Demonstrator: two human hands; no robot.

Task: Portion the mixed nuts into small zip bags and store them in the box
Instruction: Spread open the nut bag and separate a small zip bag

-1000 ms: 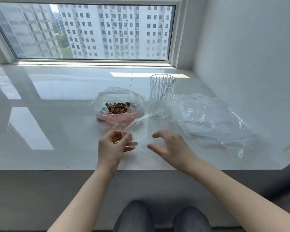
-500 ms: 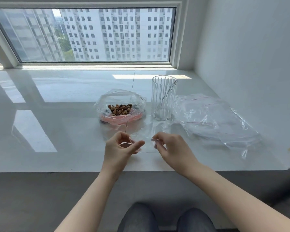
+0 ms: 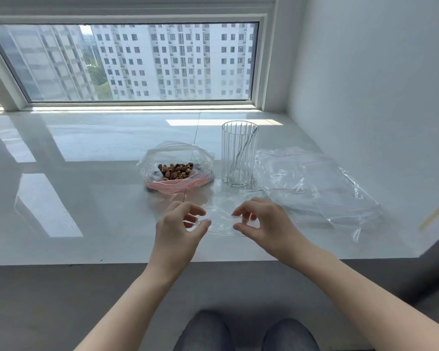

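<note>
Early stage: no bag is filled yet, and no box is in view.
The left hand (image 3: 178, 225) and right hand (image 3: 261, 221) pinch the two sides of one small zip bag (image 3: 219, 220) between curled fingers, just above the sill, near the mixed nuts (image 3: 176, 171) in their large open bag.

Both hands (image 3: 221, 224) now pinch the small zip bag (image 3: 219, 219), mouth spread wider.

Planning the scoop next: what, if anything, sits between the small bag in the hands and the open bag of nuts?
Nothing visible does. The small zip bag, pinched by the left hand and right hand, has only bare countertop between it and the bag of mixed nuts. The ribbed glass stands off to the right of that path.
</note>
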